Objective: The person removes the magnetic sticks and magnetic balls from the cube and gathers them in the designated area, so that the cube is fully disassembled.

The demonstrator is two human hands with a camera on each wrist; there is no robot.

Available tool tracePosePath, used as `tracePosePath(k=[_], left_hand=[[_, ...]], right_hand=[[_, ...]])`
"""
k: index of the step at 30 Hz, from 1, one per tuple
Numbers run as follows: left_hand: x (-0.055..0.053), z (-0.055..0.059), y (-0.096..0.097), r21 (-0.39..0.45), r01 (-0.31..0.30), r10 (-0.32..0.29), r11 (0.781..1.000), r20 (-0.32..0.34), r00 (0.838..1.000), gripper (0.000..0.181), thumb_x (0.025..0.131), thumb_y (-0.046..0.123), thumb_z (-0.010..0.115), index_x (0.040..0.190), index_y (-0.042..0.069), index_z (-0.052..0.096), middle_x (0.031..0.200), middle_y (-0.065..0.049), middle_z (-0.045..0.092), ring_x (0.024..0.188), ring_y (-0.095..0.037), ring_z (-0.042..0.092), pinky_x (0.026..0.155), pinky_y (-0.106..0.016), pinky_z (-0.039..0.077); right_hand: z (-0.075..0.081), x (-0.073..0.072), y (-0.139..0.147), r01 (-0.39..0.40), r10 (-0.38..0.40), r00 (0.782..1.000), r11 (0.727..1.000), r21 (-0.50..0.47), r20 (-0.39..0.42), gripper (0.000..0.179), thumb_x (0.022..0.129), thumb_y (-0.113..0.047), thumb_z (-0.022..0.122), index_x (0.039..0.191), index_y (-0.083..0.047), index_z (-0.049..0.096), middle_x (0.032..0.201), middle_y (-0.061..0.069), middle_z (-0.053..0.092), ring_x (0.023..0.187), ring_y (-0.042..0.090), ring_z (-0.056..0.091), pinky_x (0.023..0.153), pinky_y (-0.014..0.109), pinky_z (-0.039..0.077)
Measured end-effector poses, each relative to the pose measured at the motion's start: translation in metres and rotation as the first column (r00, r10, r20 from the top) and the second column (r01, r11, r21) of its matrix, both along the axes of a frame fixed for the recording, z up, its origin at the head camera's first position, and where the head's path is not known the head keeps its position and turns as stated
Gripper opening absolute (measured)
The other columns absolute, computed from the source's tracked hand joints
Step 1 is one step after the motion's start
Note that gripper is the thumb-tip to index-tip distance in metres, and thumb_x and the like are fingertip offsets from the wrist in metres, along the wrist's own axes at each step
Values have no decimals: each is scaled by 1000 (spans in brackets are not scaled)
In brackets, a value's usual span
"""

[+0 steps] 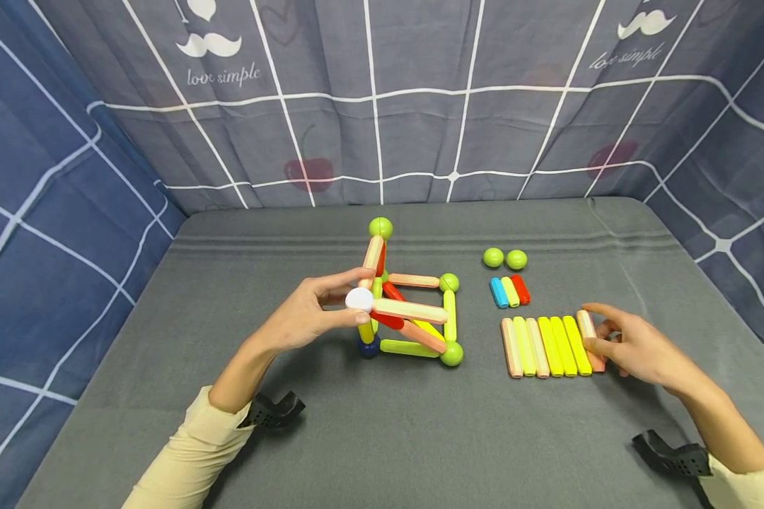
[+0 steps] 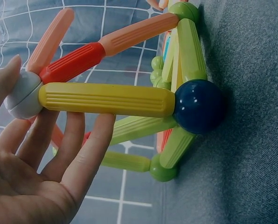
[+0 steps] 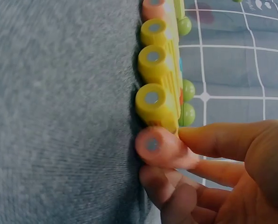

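Observation:
My left hand [image 1: 298, 316] grips the white ball [image 1: 359, 300] at the near upper corner of a frame built from magnetic sticks and balls. From that ball a yellow stick [image 2: 108, 99] runs down to a dark blue ball [image 2: 199, 106] on the grey cloth. A pale orange stick [image 1: 410, 310] juts out rightward from the white ball, its far end overlapping the frame in the head view. To the right, my right hand [image 1: 639, 346] pinches an orange stick [image 3: 160, 147] between thumb and fingers, at the right end of a row beside a yellow stick [image 3: 155, 103].
Several yellow, lime and orange sticks [image 1: 550, 346] lie side by side in that row. Behind them are three short sticks [image 1: 510, 291] in blue, yellow and red, and two green balls [image 1: 505, 259]. A checked curtain [image 1: 420, 134] encloses the grey cloth surface [image 1: 433, 431] at the back and sides.

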State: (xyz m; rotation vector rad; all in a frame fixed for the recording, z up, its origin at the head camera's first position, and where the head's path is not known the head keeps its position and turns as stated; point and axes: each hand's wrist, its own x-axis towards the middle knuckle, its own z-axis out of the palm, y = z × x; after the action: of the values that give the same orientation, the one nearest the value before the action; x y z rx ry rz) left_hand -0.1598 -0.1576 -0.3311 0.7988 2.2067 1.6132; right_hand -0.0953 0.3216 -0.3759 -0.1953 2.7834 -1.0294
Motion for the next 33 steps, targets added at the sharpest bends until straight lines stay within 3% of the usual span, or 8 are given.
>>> tracePosePath(k=[10,23,29,33], left_hand=[[0,0,1,31,6,-7,999,18,1000,61,88,10,75,144,6,51,130,-20,60,107,-26,64,89,-39,52],[3,-1,3,28,5,-5,1000,10,1000,62,88,11,75,144,8,51,128,-18,62,105,-26,65,88,-43,52],[3,-2,4,33,3,-3,999,9,1000,62,88,11,76,144,8,51,128,-18,62,105,-26,65,89,-44,51],[3,-1,4,24,-5,5,1000,4,1000,61,87,11,76,143,9,52,122,-12,65,104,-26,65,89,-46,50]], right_hand=[[1,-2,-1,-14,14,999,1000,18,34,54,97,-12,62,141,10,40,88,9,59,61,12,53,47,31,48],[5,0,-3,-2,1,999,1000,25,46,50,98,-16,61,138,9,44,88,9,58,62,14,55,49,31,49],[14,2,-9,20,-20,1000,997,69,-5,45,101,-20,57,136,7,47,94,11,61,62,15,57,49,30,48],[24,3,-24,-19,18,996,1000,-6,-82,40,101,-15,58,133,7,51,96,14,62,61,17,57,49,31,48]])
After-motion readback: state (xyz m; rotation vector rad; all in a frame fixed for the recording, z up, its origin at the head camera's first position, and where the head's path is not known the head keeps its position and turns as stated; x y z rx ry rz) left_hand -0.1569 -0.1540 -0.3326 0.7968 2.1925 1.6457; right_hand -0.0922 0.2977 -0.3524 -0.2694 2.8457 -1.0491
